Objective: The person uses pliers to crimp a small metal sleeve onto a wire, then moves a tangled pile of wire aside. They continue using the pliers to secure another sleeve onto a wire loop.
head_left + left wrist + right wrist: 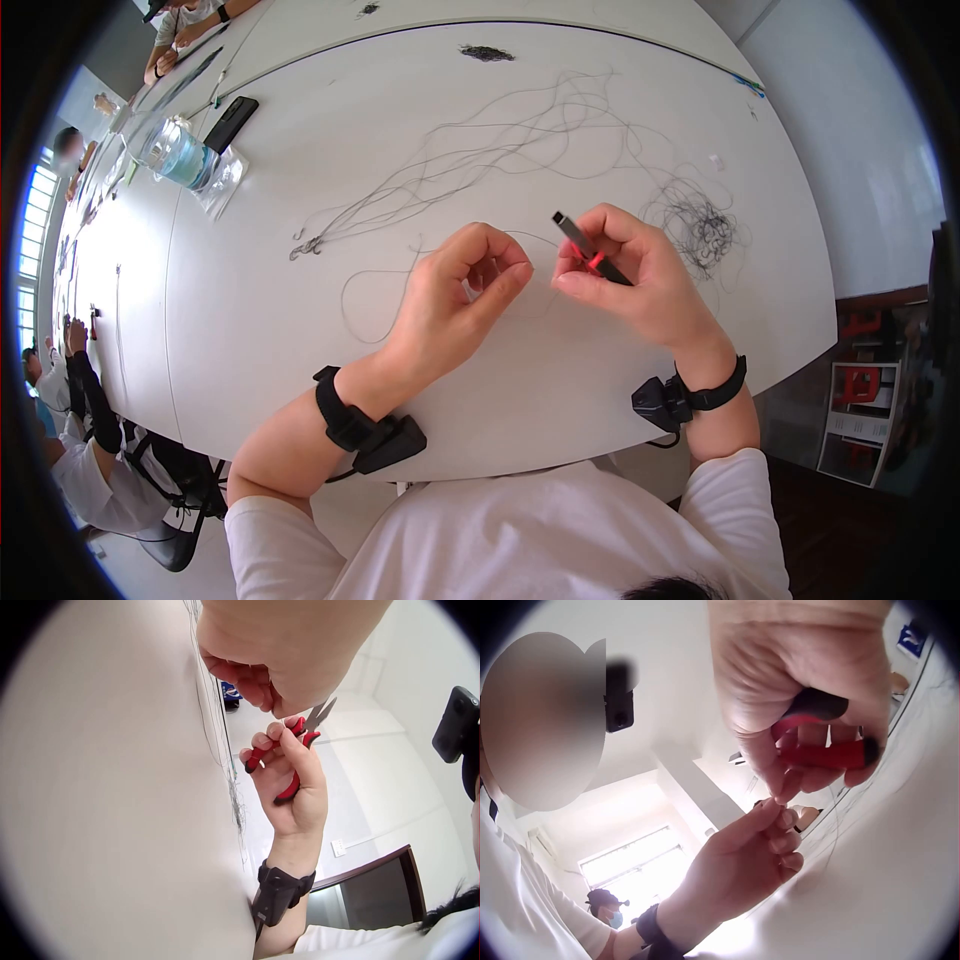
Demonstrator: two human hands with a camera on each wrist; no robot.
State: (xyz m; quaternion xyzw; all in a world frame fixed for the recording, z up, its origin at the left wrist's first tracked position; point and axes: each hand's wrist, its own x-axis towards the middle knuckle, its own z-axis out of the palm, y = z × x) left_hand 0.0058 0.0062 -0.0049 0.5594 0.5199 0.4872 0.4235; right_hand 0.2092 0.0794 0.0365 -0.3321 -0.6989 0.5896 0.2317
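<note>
In the head view my right hand (655, 290) grips small pliers (598, 263) with red and black handles, the metal tip pointing up and left. The left wrist view shows the pliers' jaws parted above the right hand (298, 802). My left hand (445, 300) has thumb and forefinger pinched on a thin dark line (345, 300), which loops over the table at its left; the pinched part is too fine to see clearly. In the right wrist view the fingertips of the left hand (739, 862) and right hand (810, 660) are very close together.
Long fine lines run across the white table (560, 400) from small dark hooks (307, 247) to a tangled bundle (705, 235). A dark pile (487, 53) lies farther back. A black case (231, 124) and a clear container (180, 155) stand left. Other people sit along the left.
</note>
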